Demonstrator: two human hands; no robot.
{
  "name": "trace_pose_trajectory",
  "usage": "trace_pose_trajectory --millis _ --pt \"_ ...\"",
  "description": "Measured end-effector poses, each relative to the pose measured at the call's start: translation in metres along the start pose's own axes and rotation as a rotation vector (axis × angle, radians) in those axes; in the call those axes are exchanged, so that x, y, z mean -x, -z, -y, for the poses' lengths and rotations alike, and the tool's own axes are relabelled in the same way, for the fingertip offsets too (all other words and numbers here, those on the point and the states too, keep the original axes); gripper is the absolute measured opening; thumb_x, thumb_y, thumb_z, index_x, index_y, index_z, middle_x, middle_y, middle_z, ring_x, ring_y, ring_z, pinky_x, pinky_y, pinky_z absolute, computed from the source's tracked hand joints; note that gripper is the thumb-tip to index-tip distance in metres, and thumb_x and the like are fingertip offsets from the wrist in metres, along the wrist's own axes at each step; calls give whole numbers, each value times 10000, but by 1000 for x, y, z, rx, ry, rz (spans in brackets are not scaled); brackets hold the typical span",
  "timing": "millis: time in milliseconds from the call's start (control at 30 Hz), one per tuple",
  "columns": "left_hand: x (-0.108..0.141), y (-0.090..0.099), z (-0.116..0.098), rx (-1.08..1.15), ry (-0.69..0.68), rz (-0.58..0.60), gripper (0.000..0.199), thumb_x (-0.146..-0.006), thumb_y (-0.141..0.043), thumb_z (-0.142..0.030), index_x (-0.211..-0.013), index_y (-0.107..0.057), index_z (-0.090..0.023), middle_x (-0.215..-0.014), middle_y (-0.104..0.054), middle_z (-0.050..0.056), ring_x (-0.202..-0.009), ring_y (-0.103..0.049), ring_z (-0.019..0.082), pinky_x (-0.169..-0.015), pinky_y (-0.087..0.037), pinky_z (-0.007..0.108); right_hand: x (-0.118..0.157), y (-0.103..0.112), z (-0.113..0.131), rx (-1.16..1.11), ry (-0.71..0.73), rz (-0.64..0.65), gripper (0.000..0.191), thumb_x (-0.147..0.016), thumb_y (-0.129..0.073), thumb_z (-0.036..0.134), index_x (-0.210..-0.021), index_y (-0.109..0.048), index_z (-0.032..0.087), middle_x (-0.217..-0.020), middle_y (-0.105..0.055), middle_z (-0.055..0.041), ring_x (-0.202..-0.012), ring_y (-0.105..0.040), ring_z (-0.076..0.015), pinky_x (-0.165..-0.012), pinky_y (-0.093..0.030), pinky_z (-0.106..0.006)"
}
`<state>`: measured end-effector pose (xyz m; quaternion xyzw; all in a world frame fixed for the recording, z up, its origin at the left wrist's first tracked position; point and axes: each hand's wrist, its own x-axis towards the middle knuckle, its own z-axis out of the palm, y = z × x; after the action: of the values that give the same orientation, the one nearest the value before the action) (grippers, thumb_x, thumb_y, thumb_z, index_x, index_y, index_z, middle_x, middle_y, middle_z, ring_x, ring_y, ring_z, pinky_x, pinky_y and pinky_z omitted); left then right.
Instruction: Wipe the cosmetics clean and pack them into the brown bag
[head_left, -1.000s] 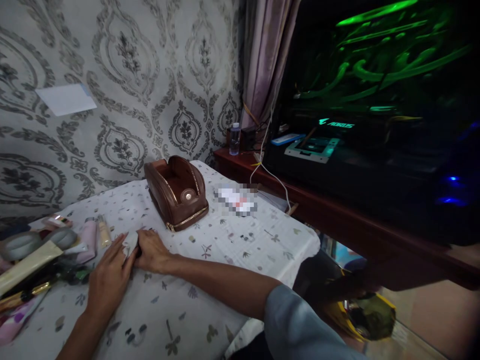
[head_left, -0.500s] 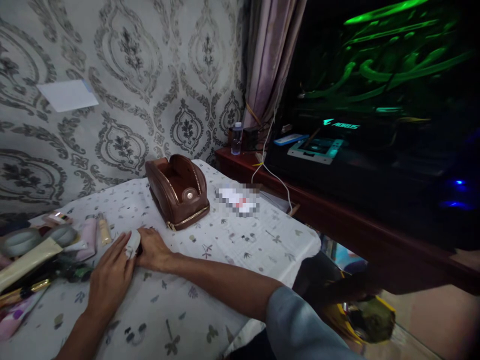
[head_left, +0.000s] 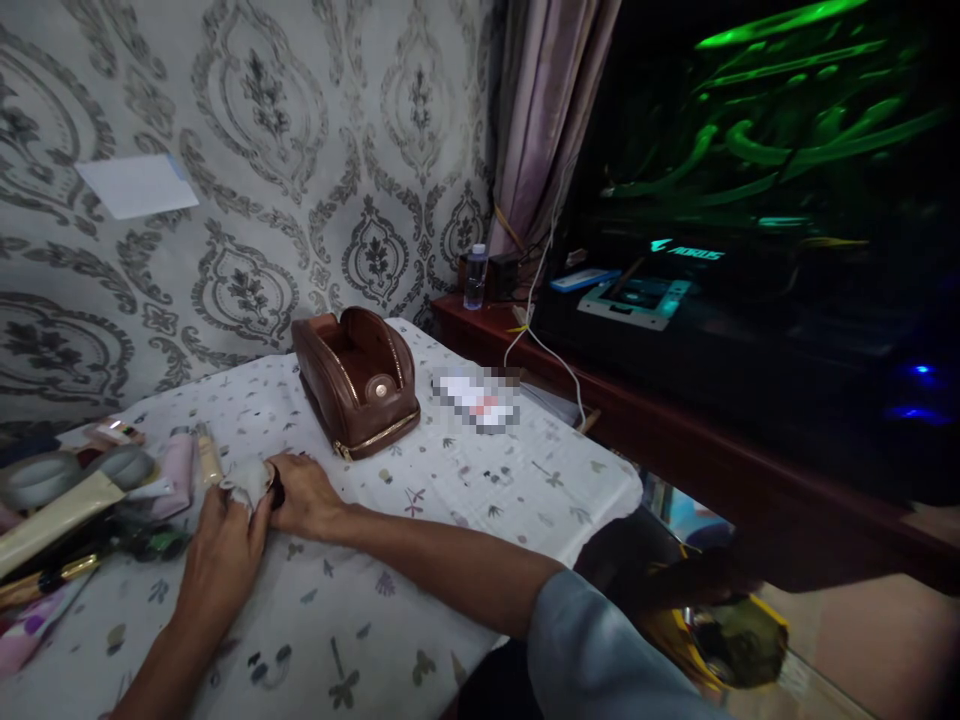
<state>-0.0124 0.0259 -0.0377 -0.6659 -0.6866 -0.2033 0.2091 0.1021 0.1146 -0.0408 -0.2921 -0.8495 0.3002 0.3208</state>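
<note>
My left hand (head_left: pixel 229 540) has its fingers bent around a crumpled white cloth or tissue (head_left: pixel 250 482). Close against it on the right, my right hand (head_left: pixel 306 497) is curled round a small dark item (head_left: pixel 277 491), mostly hidden by the fingers and touching the white material. Behind my hands stands a brown leather bag (head_left: pixel 356 385), its zipped top open. To the left lies a pile of cosmetics, with a pink tube (head_left: pixel 178 474), a small beige bottle (head_left: pixel 209 457) and a long cream tube (head_left: pixel 60 520).
A pixelated white object (head_left: pixel 476 398) lies right of the bag on the patterned tablecloth (head_left: pixel 360 610). Beyond are a red-brown desk (head_left: pixel 637 385), a water bottle (head_left: pixel 475 277), a white cable (head_left: pixel 555 360) and a dark computer case (head_left: pixel 750 290). Patterned wallpaper rises behind.
My left fingers have drawn back and bent, so more of the white material shows, now crumpled. The dark item at my right fingers is more exposed. The bag stays in place.
</note>
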Motion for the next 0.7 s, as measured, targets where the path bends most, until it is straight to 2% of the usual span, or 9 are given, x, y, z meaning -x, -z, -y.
trace_pose_trajectory --millis 200,333,467,533,633,700 --pt "-2 5 -1 -99 31 -15 638 -990 -212 -505 -825 -689 -115 -921 -541 152 -837 -576 284 -711 -514 392 3 3 4 -46 -35 -24 460 -636 -752 184 -1055 -563 195 -1018 -614 -47 -935 -612 -212 -840 -503 -316" --pt "-3 8 1 -215 -35 -61 630 -995 -228 -460 -724 -685 -122 -823 -555 162 -821 -566 315 -666 -500 409 3 6 6 -43 -37 -5 457 -631 -759 187 -1050 -576 194 -978 -589 -32 -914 -599 -201 -834 -504 -305" --pt "-4 11 1 -119 -214 -145 455 -984 -283 -281 -939 -684 -72 -1006 -614 207 -977 -569 327 -863 -495 455 3 10 8 -60 -4 36 384 -650 -747 181 -1001 -590 180 -927 -580 -28 -918 -595 -207 -817 -505 -295" --pt "-5 10 3 -38 -258 -164 387 -973 -298 -224 -1049 -645 -71 -1113 -616 199 -1052 -565 311 -952 -468 443 2 12 8 -62 19 52 376 -647 -750 172 -988 -592 173 -931 -588 -32 -934 -596 -213 -823 -507 -299" --pt "-4 5 8 57 -221 -142 373 -980 -316 -268 -1136 -602 -87 -1195 -600 189 -1110 -563 300 -990 -453 425 2 12 8 -75 30 51 434 -635 -765 170 -1030 -585 165 -976 -614 -44 -953 -606 -217 -842 -510 -308" --pt "-2 0 13 106 -142 -93 422 -985 -325 -361 -1124 -610 -82 -1138 -611 194 -1083 -578 310 -955 -470 426 2 12 7 -100 28 45 519 -627 -777 185 -1101 -567 166 -1015 -632 -52 -965 -619 -223 -851 -513 -316"
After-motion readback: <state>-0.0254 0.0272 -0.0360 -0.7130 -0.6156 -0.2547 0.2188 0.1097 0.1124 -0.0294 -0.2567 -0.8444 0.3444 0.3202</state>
